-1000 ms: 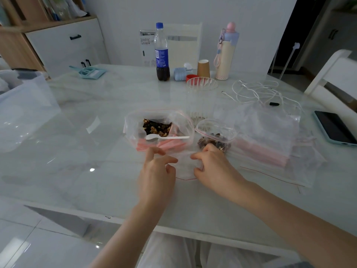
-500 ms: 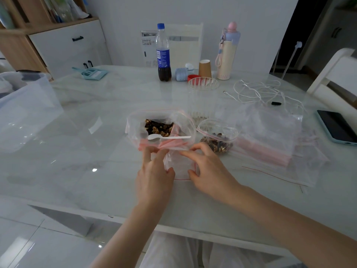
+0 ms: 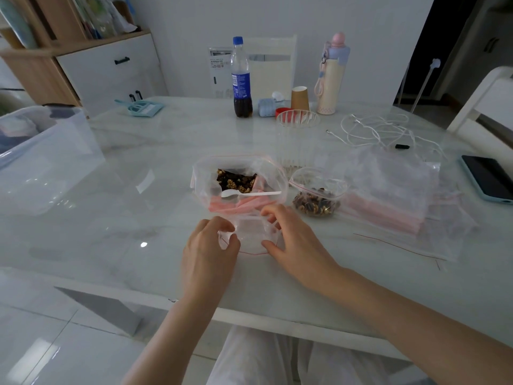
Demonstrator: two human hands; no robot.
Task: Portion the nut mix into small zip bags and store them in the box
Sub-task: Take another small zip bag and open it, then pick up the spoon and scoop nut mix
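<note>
We are opening an empty bag on the table, just in front of the nut bag with the spoon: left hand and right hand are pinching its sides with curled fingers. One filled bag is sitting to the right, the box far left. Next, likely, we are needing the mouth spread wide, then a free hand for the spoon.

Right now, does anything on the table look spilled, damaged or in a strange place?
Nothing looks spilled or damaged. One oddity: the white spoon lies across the open mouth of the big nut bag, not inside it. Both the left hand and right hand hold an empty small zip bag.
</note>
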